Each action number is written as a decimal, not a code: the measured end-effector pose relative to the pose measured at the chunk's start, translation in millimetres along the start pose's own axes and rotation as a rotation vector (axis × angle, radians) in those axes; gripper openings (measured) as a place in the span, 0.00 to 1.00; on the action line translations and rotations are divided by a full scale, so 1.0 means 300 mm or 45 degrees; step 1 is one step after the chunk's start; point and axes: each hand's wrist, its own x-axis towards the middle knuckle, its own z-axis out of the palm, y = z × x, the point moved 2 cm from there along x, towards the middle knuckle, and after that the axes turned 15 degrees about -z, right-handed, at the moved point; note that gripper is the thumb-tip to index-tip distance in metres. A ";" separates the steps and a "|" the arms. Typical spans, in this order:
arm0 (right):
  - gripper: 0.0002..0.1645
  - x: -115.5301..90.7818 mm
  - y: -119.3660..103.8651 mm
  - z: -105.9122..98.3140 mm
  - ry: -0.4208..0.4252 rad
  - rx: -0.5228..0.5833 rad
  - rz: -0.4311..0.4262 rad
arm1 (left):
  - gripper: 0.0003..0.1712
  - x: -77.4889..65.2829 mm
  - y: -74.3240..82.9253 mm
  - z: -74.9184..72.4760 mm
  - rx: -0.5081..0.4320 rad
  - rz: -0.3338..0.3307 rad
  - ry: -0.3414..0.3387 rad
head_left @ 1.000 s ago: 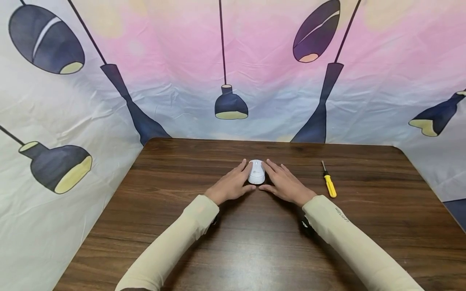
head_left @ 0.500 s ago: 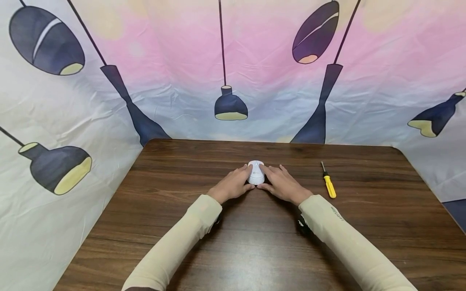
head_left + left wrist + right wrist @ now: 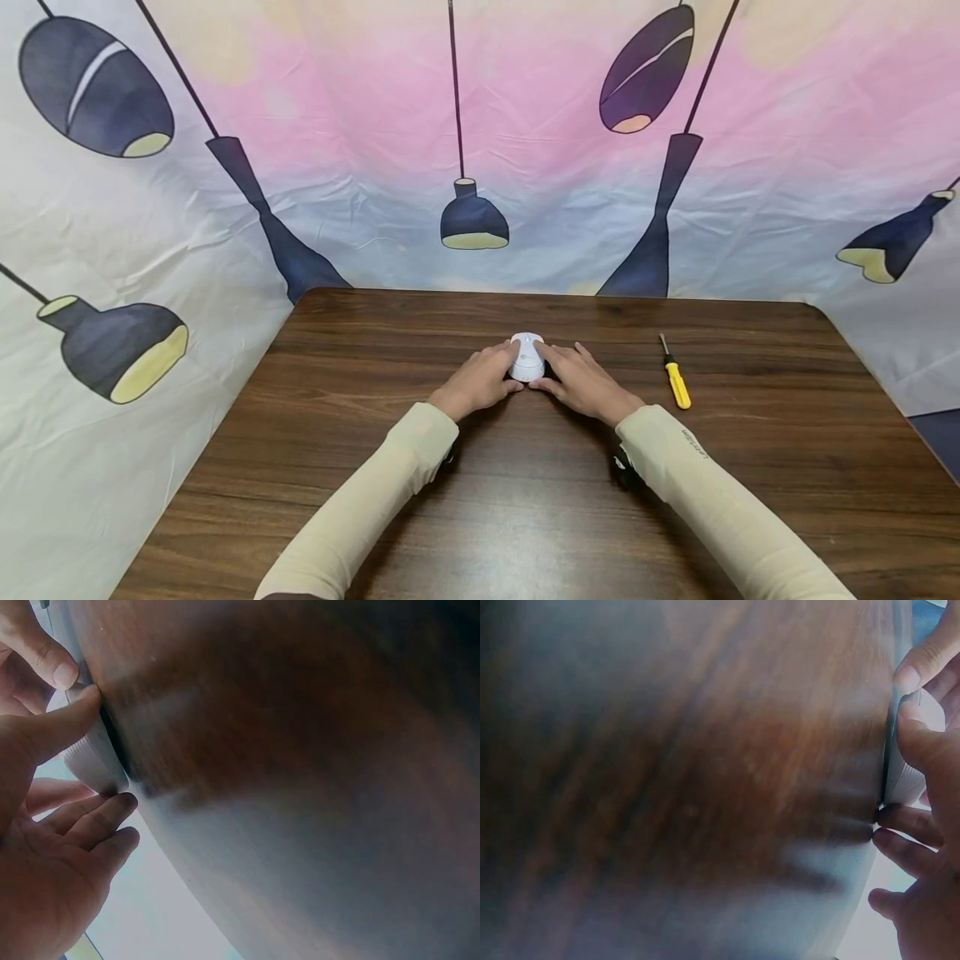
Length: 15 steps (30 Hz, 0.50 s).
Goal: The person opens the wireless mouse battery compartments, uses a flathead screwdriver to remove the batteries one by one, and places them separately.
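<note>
A white computer mouse [image 3: 528, 358] lies on the dark wooden table [image 3: 480, 533], its rounded near end toward the person. My left hand [image 3: 477, 379] holds it from the left, and my right hand [image 3: 585, 379] from the right. Both thumbs sit at the mouse's near end, while the index fingers reach onto its top. In the left wrist view the ribbed side of the mouse [image 3: 94, 761] shows between the thumb and the other fingers. The right wrist view shows the mouse [image 3: 907, 780] low against the tabletop, partly hidden behind the right thumb.
To the right of the hands lies a screwdriver [image 3: 677, 383] with a yellow handle, its tip pointing toward the far edge. Behind the table hangs a cloth backdrop [image 3: 390, 200] printed with dark lamps, which also runs along the left side.
The right hand has come slightly left, its index finger moving onto the mouse's top and its thumb nearer the left thumb. Mouse and screwdriver stay in place.
</note>
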 end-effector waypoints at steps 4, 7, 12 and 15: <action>0.44 -0.004 -0.001 -0.002 0.016 0.018 0.010 | 0.37 0.002 0.004 0.001 -0.005 0.002 0.024; 0.44 -0.007 -0.004 -0.007 0.033 0.017 0.012 | 0.34 0.003 0.006 0.004 -0.013 0.008 0.026; 0.40 -0.012 -0.006 -0.017 0.077 -0.022 -0.029 | 0.29 0.001 0.008 0.001 -0.054 0.032 0.029; 0.38 -0.016 -0.004 -0.024 0.090 -0.016 -0.038 | 0.31 -0.003 0.014 -0.005 -0.073 0.047 0.037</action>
